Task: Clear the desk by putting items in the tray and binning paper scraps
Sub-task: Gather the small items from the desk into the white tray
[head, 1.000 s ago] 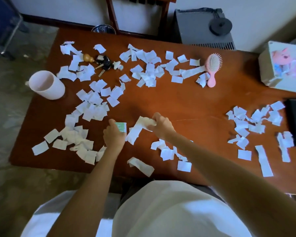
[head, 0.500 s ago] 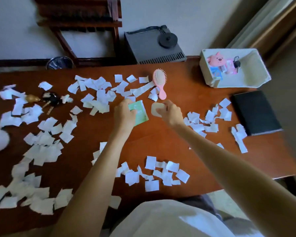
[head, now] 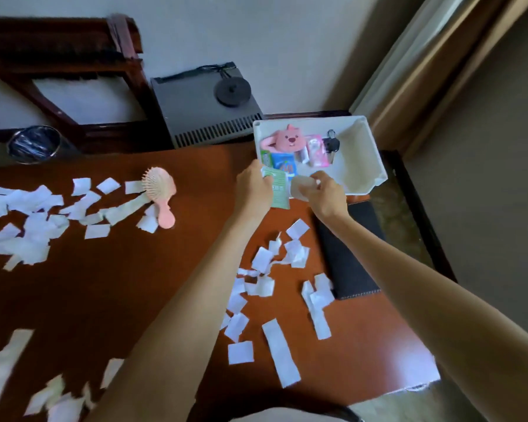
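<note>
Progress, by my judgement, is early to middle: item transfer is partly done, and scrap disposal shows no visible result.

Hands: my left hand grips a flat green-and-white printed sachet near its upper edge. My right hand pinches a pale, rounded, cloudy object that I cannot identify. The two hands are close together, each closed round its own item. They are at the near left corner of the open white plastic tray, which sits at the far right corner of the brown wooden surface. Neither item is released into the tray yet.

Tray contents, all grouped in the left half:
- a pink animal-faced toy
- a blue printed packet
- a pink wrapped packet
- a black-headed key
- a small green item against the left wall

The right half shows bare tray floor.

Items left: the pink plastic hairbrush lies among scraps on the left. The black rectangular notebook lies just in front of the tray, partly under my right forearm.

Scraps left: torn white paper scraps lie in a cluster beside the notebook. Wider spreads cover the left side and the near left edge.

Bin: a round metal waste bin with a dark liner stands on the floor beyond the far left edge of the surface. I cannot make out its contents.
</note>
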The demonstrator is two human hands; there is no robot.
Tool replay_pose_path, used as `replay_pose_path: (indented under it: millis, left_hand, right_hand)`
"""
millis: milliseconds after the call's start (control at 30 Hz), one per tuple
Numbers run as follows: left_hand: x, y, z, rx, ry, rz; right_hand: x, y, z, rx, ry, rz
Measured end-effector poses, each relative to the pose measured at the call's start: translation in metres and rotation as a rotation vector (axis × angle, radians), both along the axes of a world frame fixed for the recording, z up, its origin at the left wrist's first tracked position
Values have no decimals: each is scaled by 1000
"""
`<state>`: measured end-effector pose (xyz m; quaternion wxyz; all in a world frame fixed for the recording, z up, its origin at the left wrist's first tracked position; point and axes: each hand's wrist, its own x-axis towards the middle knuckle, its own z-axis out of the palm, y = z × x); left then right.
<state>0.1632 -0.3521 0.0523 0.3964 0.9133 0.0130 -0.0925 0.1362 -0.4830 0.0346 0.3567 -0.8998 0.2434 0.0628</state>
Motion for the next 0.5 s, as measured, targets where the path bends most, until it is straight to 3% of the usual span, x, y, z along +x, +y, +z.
replay_pose_path:
  millis: [167, 367, 500]
  left_hand:
    - [36, -49, -14, 31, 60, 47]
    - [70, -58, -33, 175, 77, 170]
    - [83, -53, -48, 73, 193, 283]
  right_hand:
    - [34, -64, -12, 7, 83, -4]
    - [72, -68, -42, 157, 182, 92]
    - [81, -53, -61, 243, 249, 65]
